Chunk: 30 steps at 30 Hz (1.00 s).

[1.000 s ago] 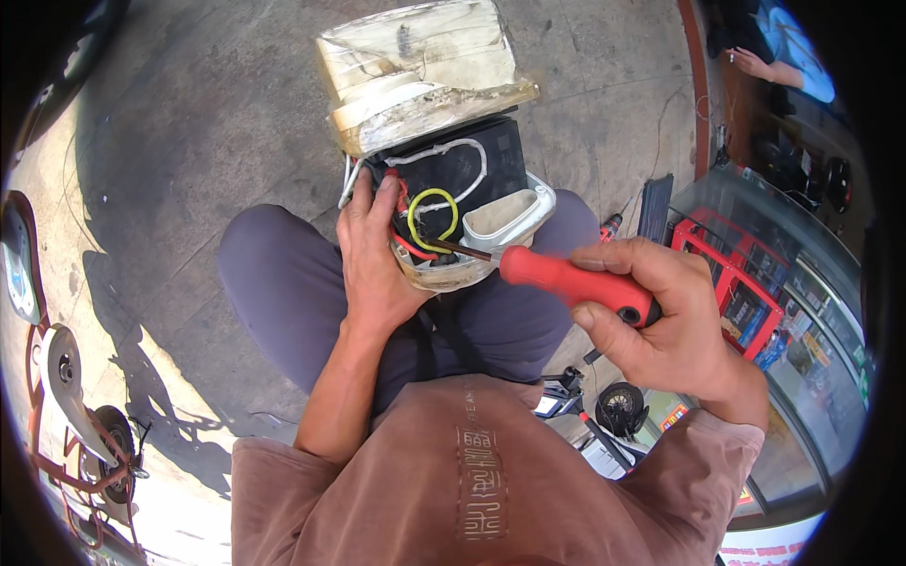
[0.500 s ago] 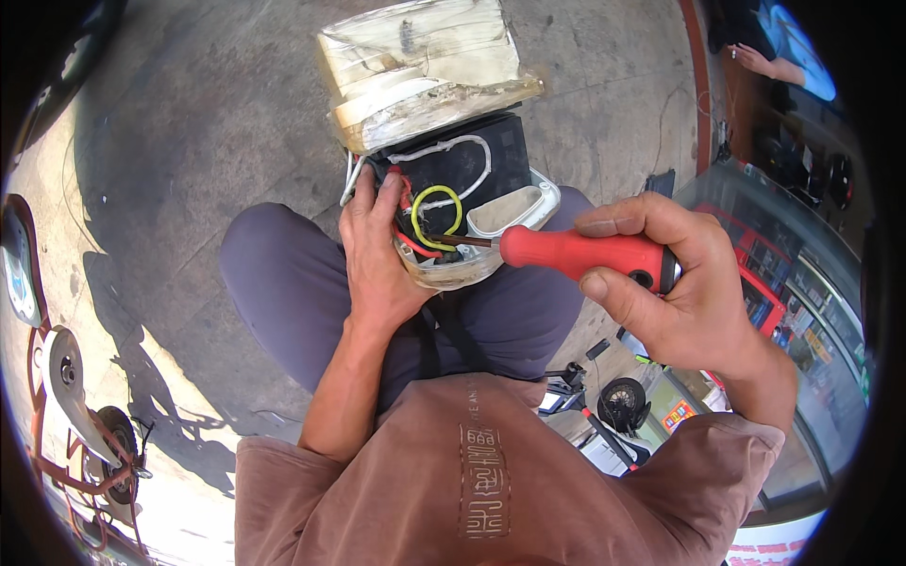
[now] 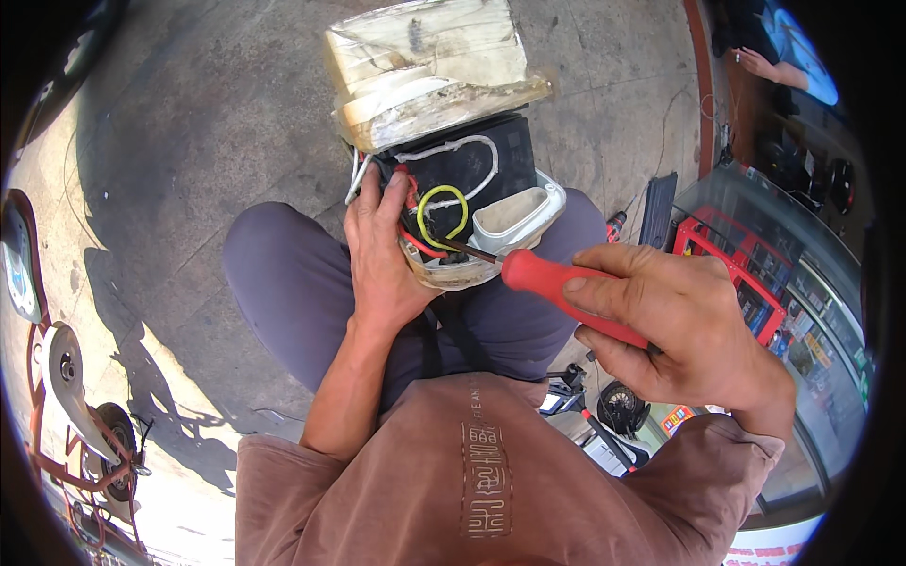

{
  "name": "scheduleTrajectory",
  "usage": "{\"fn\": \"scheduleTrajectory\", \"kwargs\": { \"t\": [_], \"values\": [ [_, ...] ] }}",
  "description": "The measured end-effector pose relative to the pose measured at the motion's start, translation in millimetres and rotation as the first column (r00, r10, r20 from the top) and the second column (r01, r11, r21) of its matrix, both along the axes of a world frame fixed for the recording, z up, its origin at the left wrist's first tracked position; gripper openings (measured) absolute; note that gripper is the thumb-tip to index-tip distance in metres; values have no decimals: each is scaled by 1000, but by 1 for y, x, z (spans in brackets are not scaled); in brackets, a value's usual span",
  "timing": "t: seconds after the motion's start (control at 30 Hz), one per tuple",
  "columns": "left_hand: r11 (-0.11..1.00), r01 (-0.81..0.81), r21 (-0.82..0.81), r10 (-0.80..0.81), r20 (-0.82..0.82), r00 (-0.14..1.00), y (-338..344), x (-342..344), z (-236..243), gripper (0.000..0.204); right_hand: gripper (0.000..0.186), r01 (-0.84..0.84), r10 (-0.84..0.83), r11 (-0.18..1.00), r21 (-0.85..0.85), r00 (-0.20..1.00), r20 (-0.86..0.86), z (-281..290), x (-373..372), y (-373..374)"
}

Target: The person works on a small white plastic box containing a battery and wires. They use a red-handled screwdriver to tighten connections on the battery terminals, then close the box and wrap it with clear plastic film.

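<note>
A battery pack with a black block (image 3: 512,156) sits between my knees, its lower end in a whitish case with a white carry handle (image 3: 545,212). My left hand (image 3: 385,269) holds the near left side of the case, fingers beside the red-wrapped wire ends. A yellow wire loop (image 3: 420,211) and a white cable (image 3: 494,160) lie over the block. My right hand (image 3: 675,325) is closed around a red-handled screwdriver (image 3: 540,280). Its shaft points left into the wiring under the yellow loop; the tip's exact contact is hard to see.
A yellowed, tape-wrapped box part (image 3: 429,57) is at the pack's far end. Right of me stand a glass cabinet (image 3: 717,203) and a red rack (image 3: 694,236). Another person's hand (image 3: 758,64) shows at upper right. Wheeled frame parts (image 3: 64,368) are at left.
My right hand has shifted its grip on the screwdriver, fingers now over the top of the handle, whose butt end has tilted down. My left hand stays on the case.
</note>
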State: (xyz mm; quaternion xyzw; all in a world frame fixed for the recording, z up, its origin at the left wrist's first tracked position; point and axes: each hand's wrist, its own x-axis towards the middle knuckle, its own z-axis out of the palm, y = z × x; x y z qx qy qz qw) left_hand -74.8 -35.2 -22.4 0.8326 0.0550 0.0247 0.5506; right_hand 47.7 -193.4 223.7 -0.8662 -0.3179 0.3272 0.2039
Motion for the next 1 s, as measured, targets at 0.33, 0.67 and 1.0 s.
{"fn": "scheduleTrajectory", "kwargs": {
  "t": [0.33, 0.67, 1.0],
  "values": [
    [1000, 14, 12, -14, -1, 1000, -1, -1, -1, 117, 40, -18, 17, 999, 45, 1000, 23, -5, -7, -10],
    [1000, 24, 7, -24, -1, 1000, 2, -1, 3, 118, 44, -407, 430, 874, -266, 902, 33, 15, -2, 19],
    [997, -68, -42, 68, 2, 998, -4, 0, -1, 107, 53, -267, 283, 897, -352, 959, -6, 12, 6, 39]
  ]
}}
